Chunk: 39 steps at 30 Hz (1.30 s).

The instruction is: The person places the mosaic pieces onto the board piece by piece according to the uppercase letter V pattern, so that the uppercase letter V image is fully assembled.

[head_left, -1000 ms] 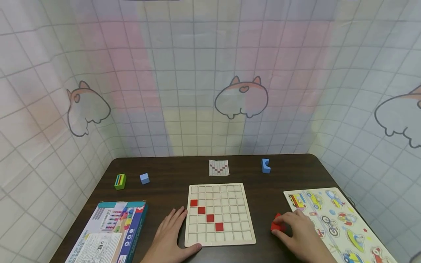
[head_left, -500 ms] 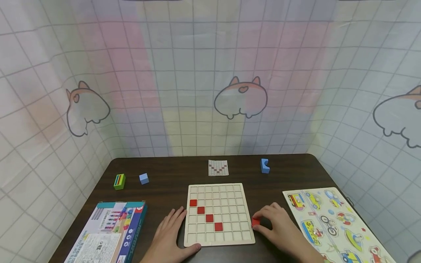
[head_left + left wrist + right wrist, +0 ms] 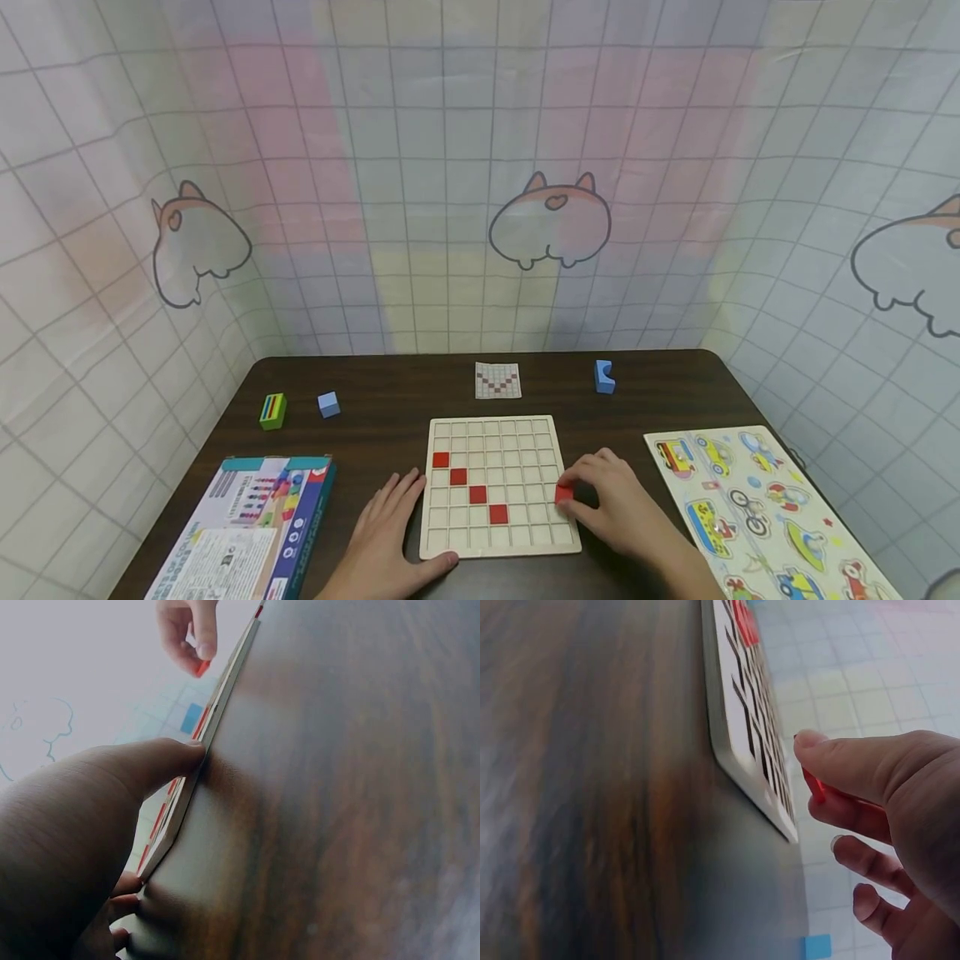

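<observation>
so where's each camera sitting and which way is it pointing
Head: worn on the head, looking forward and down at the table; both hands show beside the grid board.
Left wrist: on the left wrist, looking along the board edge; left hand fills the corner.
Right wrist: on the right wrist, facing the board; right hand pinches a red tile.
All three views share the board.

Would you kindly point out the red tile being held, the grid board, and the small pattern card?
red tile (image 3: 564, 493), head view, on its top face between the fingertips.
grid board (image 3: 497, 423), head view, on its far rim.
pattern card (image 3: 498, 380), head view, on its middle.
</observation>
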Tool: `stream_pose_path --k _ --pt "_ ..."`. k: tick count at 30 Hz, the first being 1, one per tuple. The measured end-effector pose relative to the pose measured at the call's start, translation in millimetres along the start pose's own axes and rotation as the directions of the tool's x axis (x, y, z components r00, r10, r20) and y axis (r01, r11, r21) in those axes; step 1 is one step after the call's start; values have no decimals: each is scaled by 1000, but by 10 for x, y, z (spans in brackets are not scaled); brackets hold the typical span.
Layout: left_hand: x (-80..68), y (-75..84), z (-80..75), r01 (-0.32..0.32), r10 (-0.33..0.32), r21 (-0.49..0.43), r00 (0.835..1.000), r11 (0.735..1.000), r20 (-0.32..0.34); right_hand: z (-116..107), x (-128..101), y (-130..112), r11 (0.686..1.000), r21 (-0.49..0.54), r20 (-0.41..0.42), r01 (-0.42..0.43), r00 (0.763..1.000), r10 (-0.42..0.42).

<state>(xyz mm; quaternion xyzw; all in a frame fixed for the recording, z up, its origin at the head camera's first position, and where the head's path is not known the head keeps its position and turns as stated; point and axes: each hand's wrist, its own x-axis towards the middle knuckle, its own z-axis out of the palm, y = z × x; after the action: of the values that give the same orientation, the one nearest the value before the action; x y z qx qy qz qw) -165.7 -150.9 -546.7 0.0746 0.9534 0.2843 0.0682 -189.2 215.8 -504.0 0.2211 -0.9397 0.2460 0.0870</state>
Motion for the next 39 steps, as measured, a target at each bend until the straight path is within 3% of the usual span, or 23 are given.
stream_pose_path --k 24,39 --pt "8 2 -20 -3 3 -2 1000 1000 2 280 296 -208 994 104 91 26 995 -35" --pt "-13 5 -19 -2 2 -21 1000 1000 10 333 421 -278 992 126 131 16 991 -32"
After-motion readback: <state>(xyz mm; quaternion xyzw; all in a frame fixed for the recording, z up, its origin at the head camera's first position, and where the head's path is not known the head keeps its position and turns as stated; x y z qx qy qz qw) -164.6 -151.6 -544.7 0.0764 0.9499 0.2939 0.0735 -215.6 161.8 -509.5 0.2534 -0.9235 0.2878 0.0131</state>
